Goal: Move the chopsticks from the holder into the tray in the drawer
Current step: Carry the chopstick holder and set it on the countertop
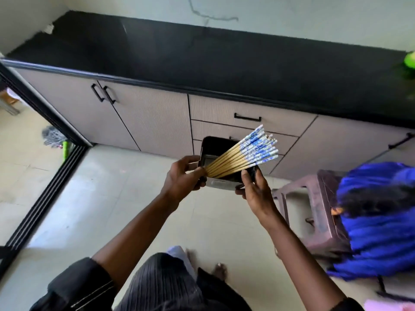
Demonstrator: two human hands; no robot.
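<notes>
The left hand [182,178] pinched the bare ends of a fanned bundle of chopsticks [244,153] whose blue-patterned tops pointed at the closed drawers [242,129], while the right hand [253,187] gripped the near edge of the dark holder [215,147] beneath them.

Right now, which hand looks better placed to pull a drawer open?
Probably the right hand: it only steadies the black container's edge, nearer the drawer handle. The left hand grips the chopsticks.
</notes>
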